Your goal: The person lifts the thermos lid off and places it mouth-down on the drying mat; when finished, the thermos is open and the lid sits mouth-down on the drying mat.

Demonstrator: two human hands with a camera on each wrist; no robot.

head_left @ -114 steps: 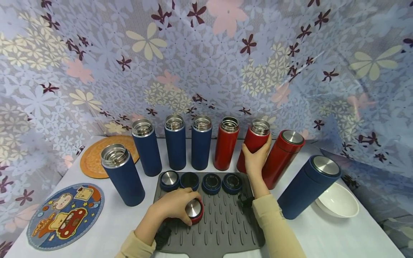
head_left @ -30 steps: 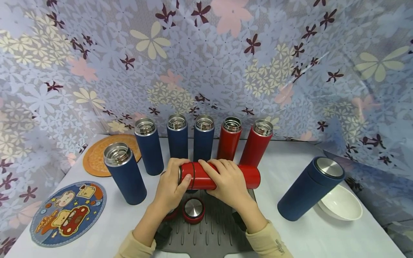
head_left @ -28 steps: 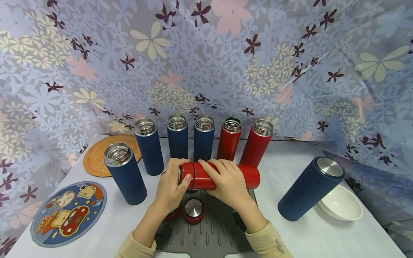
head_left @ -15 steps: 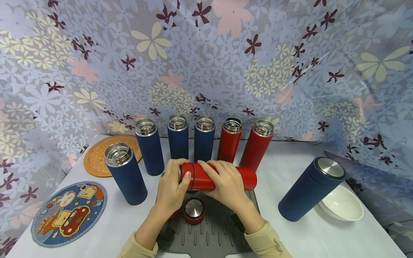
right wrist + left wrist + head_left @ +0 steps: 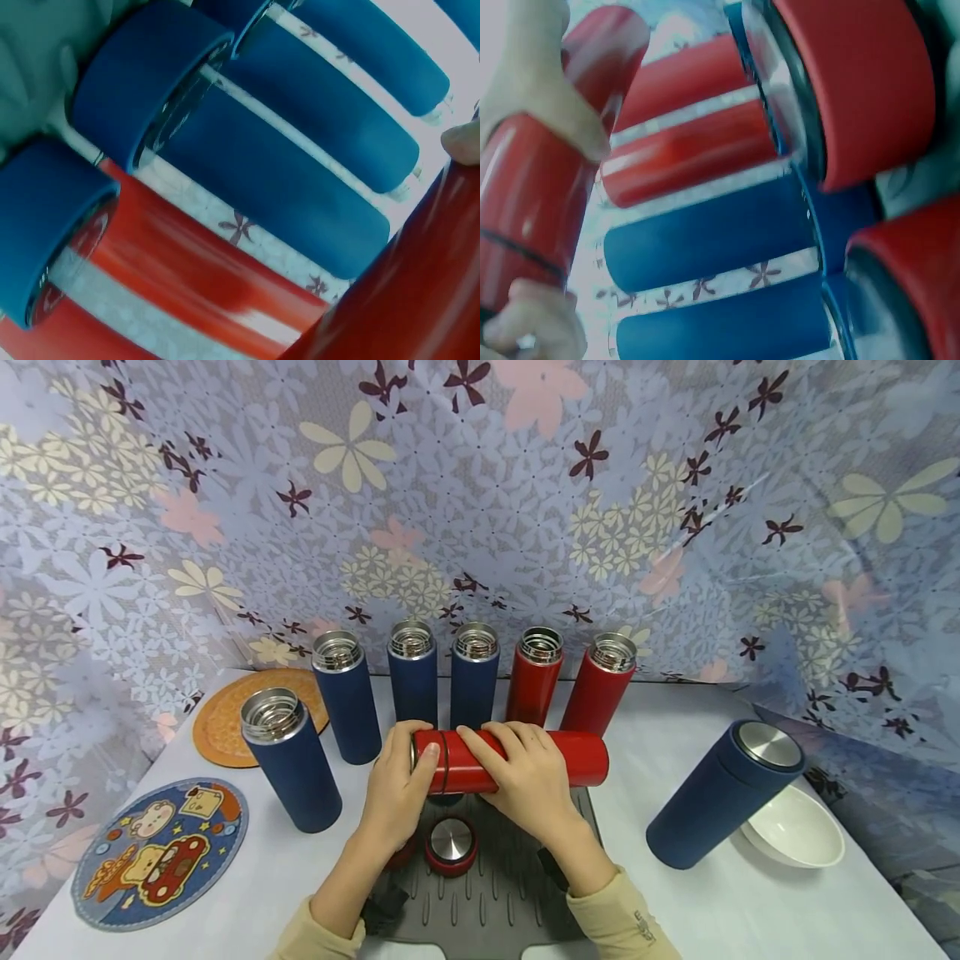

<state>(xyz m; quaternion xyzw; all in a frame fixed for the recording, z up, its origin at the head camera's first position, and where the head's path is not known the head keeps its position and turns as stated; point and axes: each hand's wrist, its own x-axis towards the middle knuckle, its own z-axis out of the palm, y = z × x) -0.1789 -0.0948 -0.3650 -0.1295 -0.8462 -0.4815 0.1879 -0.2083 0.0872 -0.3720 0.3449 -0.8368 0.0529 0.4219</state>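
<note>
A red thermos flask (image 5: 468, 762) with its lid on lies sideways in the air above the grey mat, held by both hands. My left hand (image 5: 397, 785) wraps round the lid end, thumb along the lid. My right hand (image 5: 528, 772) grips the middle of the body. In the left wrist view the same flask (image 5: 536, 180) slants down the left side, with fingers on it near the dark lid seam. On the mat below sits a red lid with a steel top (image 5: 451, 845); a second red lid (image 5: 401, 856) is partly hidden by my left wrist.
Behind stand lidless blue flasks (image 5: 412, 685) and red flasks (image 5: 536, 681). Blue lids (image 5: 150, 82) sit on the grey mat (image 5: 487, 910). At right are a lidded blue flask (image 5: 712, 810) and a white bowl (image 5: 798, 831); at left, a round patterned mat (image 5: 161, 860) and an orange disc (image 5: 225, 727).
The lidded red flask has left the right end of the row and is now sideways in both hands. My left hand has let go of a red lid. Over the last second, little moved.
</note>
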